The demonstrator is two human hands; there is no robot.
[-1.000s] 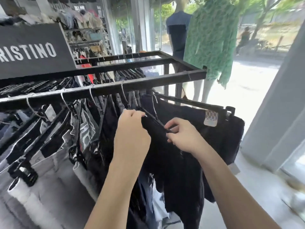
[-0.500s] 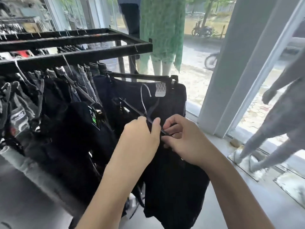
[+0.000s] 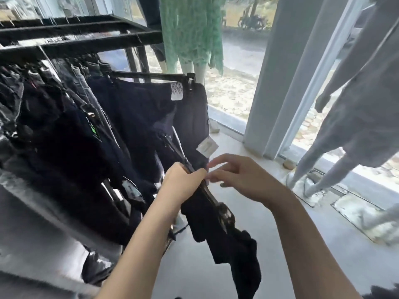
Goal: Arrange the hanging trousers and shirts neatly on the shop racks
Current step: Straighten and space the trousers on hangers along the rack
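Black metal rack (image 3: 86,43), packed with dark trousers on hangers. One dark pair (image 3: 226,238) is off the rail, held low in front of the rack's end and well below the rail.

- Left hand (image 3: 183,182): clenched round the hanger (image 3: 212,198), which is tilted steeply. The pair is judged to be lifted out so it can be squared on its clips before rehanging.
- Right hand (image 3: 244,180): fingers loose and spread, nothing grasped, tips just beside the left hand; judged ready to straighten the cloth or a clip.
- Navy pair (image 3: 133,108): hung last at the rack's end, flat side outward, so its label is seen.

Counts: hands, two. Pairs off the rack, one. Hangers held, one. White tags, two: label (image 3: 177,91) and swing tag (image 3: 207,146). Rack bars seen, three. Pairs on the rack: too crowded and blurred to be counted. Shirts: none made out.
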